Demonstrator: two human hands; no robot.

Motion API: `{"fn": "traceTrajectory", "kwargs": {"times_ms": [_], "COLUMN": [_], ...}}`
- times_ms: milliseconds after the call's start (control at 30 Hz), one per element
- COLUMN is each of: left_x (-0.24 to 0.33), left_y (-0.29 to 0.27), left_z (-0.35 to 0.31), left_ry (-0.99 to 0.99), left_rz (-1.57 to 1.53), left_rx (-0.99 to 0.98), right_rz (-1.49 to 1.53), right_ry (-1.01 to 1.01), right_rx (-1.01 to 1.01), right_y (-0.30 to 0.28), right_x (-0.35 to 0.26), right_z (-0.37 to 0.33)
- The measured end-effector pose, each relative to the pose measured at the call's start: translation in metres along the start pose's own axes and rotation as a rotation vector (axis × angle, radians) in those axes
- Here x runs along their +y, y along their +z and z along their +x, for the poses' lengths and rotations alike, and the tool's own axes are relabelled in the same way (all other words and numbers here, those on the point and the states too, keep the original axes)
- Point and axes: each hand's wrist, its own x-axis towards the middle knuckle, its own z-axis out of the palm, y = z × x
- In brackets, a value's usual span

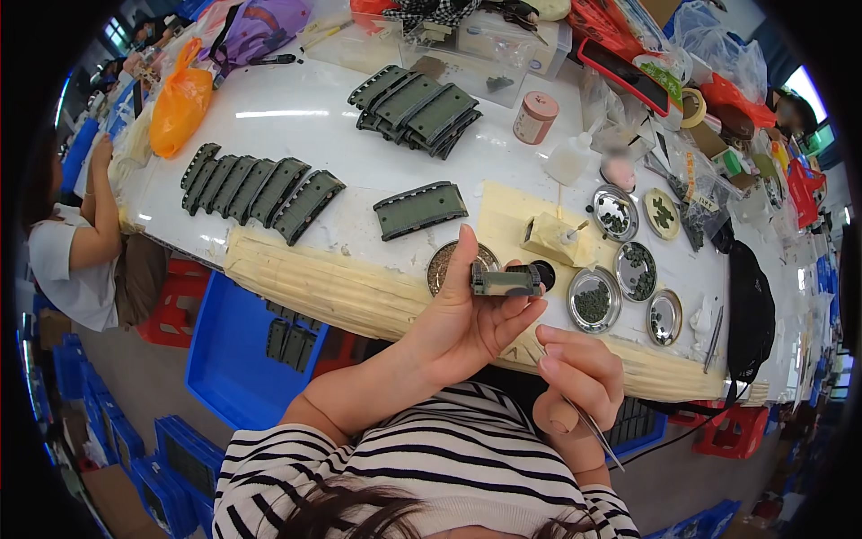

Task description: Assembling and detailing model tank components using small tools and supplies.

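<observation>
My left hand [460, 334] is raised over the table's near edge, its thumb and fingers closed round a small dark-green moulded part [505, 280]. Just to the right and lower, my right hand [584, 386] pinches a pair of metal tweezers [594, 429]. The tweezers' fine end points toward my left hand; whether they grip anything is too small to tell. A beige cover sits on one right-hand finger. Behind the held part are a round dish [438, 269], partly hidden, and a small black round pot [544, 273]. A single green ridged panel [420, 210] lies farther back.
Several metal dishes of small green pieces [593, 304] stand right of a yellow block [549, 239]. Green panels [260, 190] lie in a row at left, others in a stack [415, 110]. A pink can [535, 117] stands behind. A blue tray [235, 359] is below; another person [81, 242] sits left.
</observation>
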Motion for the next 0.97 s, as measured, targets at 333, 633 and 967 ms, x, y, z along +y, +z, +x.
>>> {"fn": "traceTrajectory", "kwargs": {"times_ms": [333,633,967], "left_x": [-0.027,-0.014,0.016], "left_y": [0.006,-0.003,-0.011], "left_z": [-0.012,-0.023,-0.028], "left_ry": [0.566,0.153,-0.198], "left_rz": [0.615,0.348,1.003], "left_rx": [0.013,-0.190,-0.235], "right_rz": [-0.002,0.308,0.493], "right_ry": [0.206,0.371,0.498], "right_rx": [0.101,0.089,-0.091], "right_y": [0.007,-0.007,-0.018], "right_x": [0.016,0.019,0.037], "right_z": [-0.007,-0.008,0.000]}}
